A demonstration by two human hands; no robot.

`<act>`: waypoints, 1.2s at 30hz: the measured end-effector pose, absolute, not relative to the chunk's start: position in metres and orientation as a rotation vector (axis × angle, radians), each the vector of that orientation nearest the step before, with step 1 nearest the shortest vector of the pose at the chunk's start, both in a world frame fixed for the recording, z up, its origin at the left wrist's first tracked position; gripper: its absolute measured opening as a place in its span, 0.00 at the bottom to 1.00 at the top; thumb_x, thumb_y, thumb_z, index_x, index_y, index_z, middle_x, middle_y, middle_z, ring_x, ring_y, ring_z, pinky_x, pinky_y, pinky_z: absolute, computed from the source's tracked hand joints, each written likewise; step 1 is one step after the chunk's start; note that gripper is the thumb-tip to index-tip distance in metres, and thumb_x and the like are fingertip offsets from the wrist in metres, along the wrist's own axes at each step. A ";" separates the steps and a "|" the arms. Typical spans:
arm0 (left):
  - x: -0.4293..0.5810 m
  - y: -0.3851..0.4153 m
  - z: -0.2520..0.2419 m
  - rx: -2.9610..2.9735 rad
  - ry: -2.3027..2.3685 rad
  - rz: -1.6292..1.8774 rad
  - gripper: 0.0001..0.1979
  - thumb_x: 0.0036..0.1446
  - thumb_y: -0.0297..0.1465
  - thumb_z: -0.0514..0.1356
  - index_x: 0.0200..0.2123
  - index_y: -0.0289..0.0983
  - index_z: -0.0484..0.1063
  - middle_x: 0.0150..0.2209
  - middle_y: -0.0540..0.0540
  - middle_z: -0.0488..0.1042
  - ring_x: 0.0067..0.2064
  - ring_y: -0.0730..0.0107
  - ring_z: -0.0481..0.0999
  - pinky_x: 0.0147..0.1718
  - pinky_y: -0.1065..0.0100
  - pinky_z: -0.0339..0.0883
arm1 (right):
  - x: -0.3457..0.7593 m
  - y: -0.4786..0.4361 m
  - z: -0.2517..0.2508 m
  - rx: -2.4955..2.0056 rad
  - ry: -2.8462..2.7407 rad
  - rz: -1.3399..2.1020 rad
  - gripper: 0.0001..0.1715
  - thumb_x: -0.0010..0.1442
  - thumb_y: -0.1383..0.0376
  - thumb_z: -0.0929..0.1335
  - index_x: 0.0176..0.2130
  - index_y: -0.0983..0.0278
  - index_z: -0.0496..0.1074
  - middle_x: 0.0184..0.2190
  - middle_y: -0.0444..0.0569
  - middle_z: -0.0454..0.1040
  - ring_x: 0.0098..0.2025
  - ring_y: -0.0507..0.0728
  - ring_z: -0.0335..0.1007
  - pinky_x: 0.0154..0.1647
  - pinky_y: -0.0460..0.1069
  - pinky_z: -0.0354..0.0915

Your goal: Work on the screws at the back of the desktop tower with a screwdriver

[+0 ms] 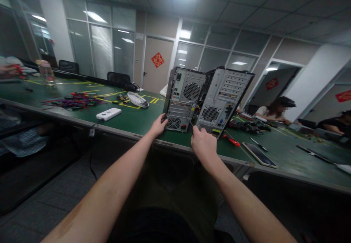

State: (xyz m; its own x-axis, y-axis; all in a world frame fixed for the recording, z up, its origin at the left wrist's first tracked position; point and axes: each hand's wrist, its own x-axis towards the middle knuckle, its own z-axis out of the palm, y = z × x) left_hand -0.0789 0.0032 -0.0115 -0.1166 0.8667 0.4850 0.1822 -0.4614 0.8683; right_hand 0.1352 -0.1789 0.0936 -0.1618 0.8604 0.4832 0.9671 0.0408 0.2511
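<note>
Two desktop computer cases stand side by side on the green table (137,120), rear panels facing me. My left hand (159,125) rests on the lower left corner of the left case (184,98), fingers curled around its edge. Closed in a loose fist, my right hand (204,144) sits at the bottom front corner of the right case (225,100); whatever its fingers pinch is hidden. A red-handled screwdriver (231,140) lies just right of that hand.
A white power bank (109,114), a bundle of coloured wires (72,101) and a white round fan-like item (138,99) lie on the left. A phone (259,154) and tools lie on the right, where two people sit at the far side.
</note>
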 end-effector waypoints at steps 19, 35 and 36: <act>-0.077 -0.008 -0.002 1.607 1.215 1.616 0.25 0.63 0.33 0.62 0.63 0.37 0.67 0.60 0.36 0.74 0.60 0.56 0.75 0.61 0.56 0.65 | 0.138 -0.167 0.098 -1.972 -1.990 -0.558 0.16 0.70 0.62 0.60 0.51 0.68 0.68 0.38 0.61 0.80 0.41 0.65 0.80 0.43 0.53 0.68; -0.095 -0.010 0.006 1.428 1.398 1.769 0.23 0.67 0.40 0.56 0.60 0.36 0.69 0.56 0.35 0.76 0.56 0.57 0.77 0.57 0.58 0.68 | 0.161 -0.188 0.057 -1.775 -1.818 -0.262 0.10 0.67 0.59 0.64 0.44 0.60 0.71 0.32 0.48 0.79 0.35 0.61 0.77 0.34 0.48 0.60; -0.105 -0.012 0.009 1.439 1.483 1.770 0.20 0.67 0.39 0.56 0.57 0.36 0.71 0.53 0.36 0.78 0.54 0.58 0.78 0.56 0.58 0.69 | 0.162 -0.191 0.049 -1.712 -1.817 -0.214 0.10 0.67 0.59 0.64 0.44 0.60 0.71 0.32 0.48 0.79 0.34 0.60 0.77 0.33 0.48 0.60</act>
State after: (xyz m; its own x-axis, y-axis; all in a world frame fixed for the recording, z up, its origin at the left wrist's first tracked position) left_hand -0.1049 -0.0115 0.0087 -0.3775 0.8172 0.4355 0.2860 -0.3444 0.8942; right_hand 0.1616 -0.1908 0.0486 0.0384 0.8433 0.5361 0.9449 0.1440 -0.2941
